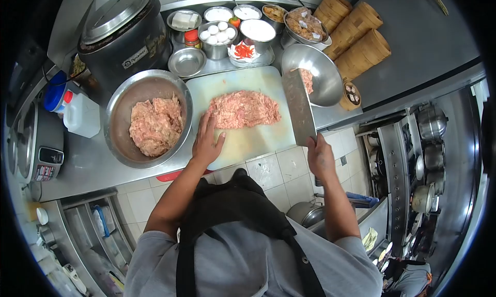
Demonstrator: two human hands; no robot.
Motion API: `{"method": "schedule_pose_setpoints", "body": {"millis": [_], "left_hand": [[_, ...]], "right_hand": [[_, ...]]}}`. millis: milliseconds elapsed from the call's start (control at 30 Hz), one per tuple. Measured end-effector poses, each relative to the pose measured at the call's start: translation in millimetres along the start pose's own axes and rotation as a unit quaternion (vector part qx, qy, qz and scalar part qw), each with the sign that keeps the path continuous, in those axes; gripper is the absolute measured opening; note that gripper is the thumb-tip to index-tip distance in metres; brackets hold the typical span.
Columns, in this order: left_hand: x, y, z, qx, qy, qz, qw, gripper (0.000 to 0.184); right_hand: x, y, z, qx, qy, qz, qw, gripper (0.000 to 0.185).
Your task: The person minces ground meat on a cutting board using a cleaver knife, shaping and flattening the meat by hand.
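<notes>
Left hand (206, 144) and right hand (321, 160) at the cutting board (248, 147). The left reaches over the board's left edge near its near corner, fingers extended and thumb set apart, fingertips at the left end of the minced meat (245, 109); whether they press on it cannot be told. The right is wrapped round the handle of a cleaver (300, 111), whose broad blade runs along the board's right edge. The meat forms a flat, oblong slab across the middle of the board, somewhat closer to the far edge; a wide band of board shows along the near edge, and a narrower one separates slab from blade. A large basin (114, 121) with a meat mound (156, 126) stands close beside the board's left edge. Just beyond the blade, at the far right corner, is a steel bowl (328, 72). An egg bowl (214, 51) and other containers crowd the room behind the far edge; floor tiles (263, 170) show below the near one.
</notes>
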State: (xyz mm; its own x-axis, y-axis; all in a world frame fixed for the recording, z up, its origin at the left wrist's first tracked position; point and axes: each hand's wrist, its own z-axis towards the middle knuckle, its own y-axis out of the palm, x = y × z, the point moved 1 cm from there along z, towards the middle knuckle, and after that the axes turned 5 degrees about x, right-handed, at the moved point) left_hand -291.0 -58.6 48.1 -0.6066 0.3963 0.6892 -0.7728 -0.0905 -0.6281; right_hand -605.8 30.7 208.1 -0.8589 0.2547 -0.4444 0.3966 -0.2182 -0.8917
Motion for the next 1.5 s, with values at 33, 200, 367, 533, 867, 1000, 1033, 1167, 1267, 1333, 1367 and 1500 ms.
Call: {"method": "schedule_pose_setpoints", "body": {"millis": [33, 200, 367, 533, 867, 1000, 1033, 1167, 1267, 1333, 1367, 1500], "left_hand": [[0, 0, 0, -0.002, -0.002, -0.001, 1.0, 0.062], [7, -3, 5, 0.017, 0.011, -0.004, 1.0, 0.06], [5, -2, 1, 0.003, 0.003, 0.008, 1.0, 0.059], [5, -3, 3, 0.003, -0.004, -0.007, 1.0, 0.061], [2, -2, 0, 0.001, -0.006, -0.006, 1.0, 0.059], [2, -2, -1, 0.005, -0.013, -0.009, 1.0, 0.058], [5, -3, 1, 0.004, -0.012, -0.007, 1.0, 0.058], [6, -4, 0, 0.013, -0.016, -0.012, 1.0, 0.057], [0, -1, -1, 0.015, -0.016, -0.007, 1.0, 0.056], [1, -2, -4, 0.014, -0.021, -0.006, 1.0, 0.056], [2, -1, -2, 0.017, -0.019, -0.007, 1.0, 0.057], [0, 2, -2, 0.011, -0.02, 0.0, 1.0, 0.056]], "right_hand": [[-8, 9, -7, 0.051, 0.018, -0.023, 0.998, 0.024], [29, 11, -7, -0.147, 0.028, -0.099, 0.984, 0.029], [14, 12, -19, -0.041, 0.052, -0.037, 0.997, 0.028], [12, -12, -14, -0.152, 0.028, -0.096, 0.983, 0.029], [53, 68, 27, -0.154, -0.135, -0.054, 0.977, 0.027], [-30, -17, 38, -0.093, -0.016, 0.0, 0.996, 0.021], [-31, -7, 39, -0.029, -0.028, 0.036, 0.999, 0.022], [15, 66, 35, -0.118, -0.015, -0.128, 0.985, 0.028], [-3, 16, 39, -0.169, 0.036, -0.028, 0.985, 0.029], [-19, -1, 40, -0.12, 0.02, 0.011, 0.992, 0.027], [-26, 4, 39, -0.069, 0.007, 0.027, 0.997, 0.027], [-21, 69, 30, -0.066, 0.017, -0.059, 0.996, 0.033]]}}
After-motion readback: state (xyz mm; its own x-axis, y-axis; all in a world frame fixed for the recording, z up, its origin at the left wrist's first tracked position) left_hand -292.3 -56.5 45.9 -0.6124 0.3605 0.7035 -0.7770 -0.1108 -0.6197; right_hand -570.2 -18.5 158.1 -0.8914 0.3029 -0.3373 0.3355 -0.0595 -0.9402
